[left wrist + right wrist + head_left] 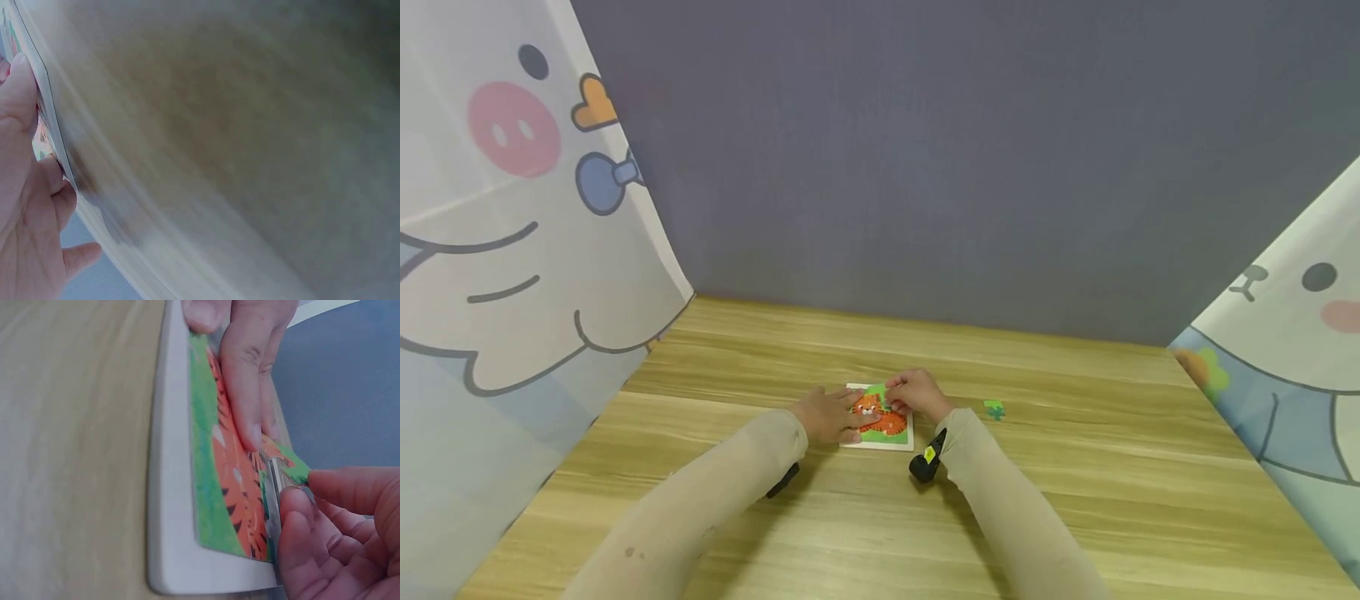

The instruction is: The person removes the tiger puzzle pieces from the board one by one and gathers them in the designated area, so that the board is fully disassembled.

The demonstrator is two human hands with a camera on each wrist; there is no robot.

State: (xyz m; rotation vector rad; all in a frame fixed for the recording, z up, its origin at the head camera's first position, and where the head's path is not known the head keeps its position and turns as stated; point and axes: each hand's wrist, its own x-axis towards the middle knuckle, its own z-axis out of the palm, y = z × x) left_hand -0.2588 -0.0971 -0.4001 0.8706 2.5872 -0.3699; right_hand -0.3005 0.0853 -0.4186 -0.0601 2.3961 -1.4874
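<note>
A jigsaw puzzle of an orange tiger on green lies on the table in a white tray. My left hand rests flat on the puzzle's left side, its fingers spread across the tiger's head. From the upper right, my right hand pinches a green and orange puzzle piece between fingertips and thumb. In the right wrist view this piece is tilted up, close to the left fingertips. How far it sits in the picture is hidden. In the left wrist view the left hand shows at the tray's edge.
Right of the tray lies a loose green and teal puzzle piece or pieces. A black wrist device hangs under the right wrist. Behind the wooden table stands a dark grey wall, with cartoon-printed sheets at both sides.
</note>
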